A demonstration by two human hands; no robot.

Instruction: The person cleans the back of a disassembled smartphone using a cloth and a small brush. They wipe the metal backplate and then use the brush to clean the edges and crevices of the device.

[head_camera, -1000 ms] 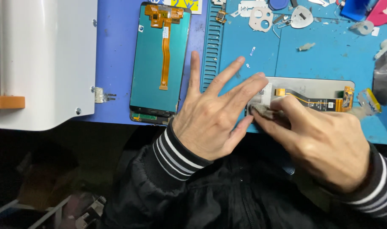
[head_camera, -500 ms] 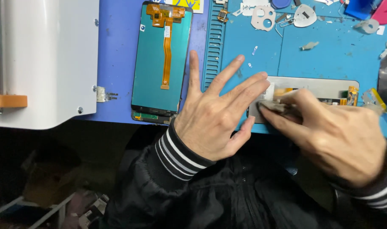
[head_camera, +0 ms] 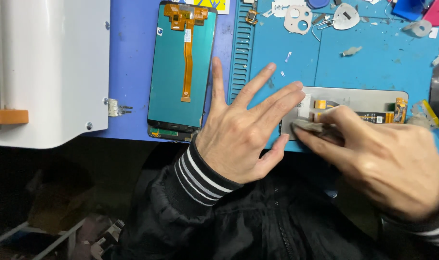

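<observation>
silver phone screen panel [head_camera: 354,98] lies back-up near the front edge of the blue work mat [head_camera: 373,62], its orange flex cable toward the mat's right edge. left hand [head_camera: 243,135] is spread flat, fingers splayed and gripping nothing; fingertips [head_camera: 296,89] press on the panel's left end to pin it. right hand [head_camera: 388,159] has fingers pinched shut on a small grey wad, likely a wipe [head_camera: 308,126], pressed against the panel's near left corner.

judgement: step in hand is wiping or rubbing residue off the panel's back. to do it well:
- keep the left-hand pressure spread over several fingertips, not one point; a thin panel probably cracks under a point load.
- short strokes parallel to the front edge, working away from the flex cable; snagging the cable could tear it.
- panel sits just beside the mat's front edge; hold it so it cannot slide off.

a second panel, teal-backed [head_camera: 183,67], lies well apart toward the left on the purple mat [head_camera: 132,58], beside the white machine housing [head_camera: 51,67]. small loose parts [head_camera: 296,19] lie along the back edge.
</observation>
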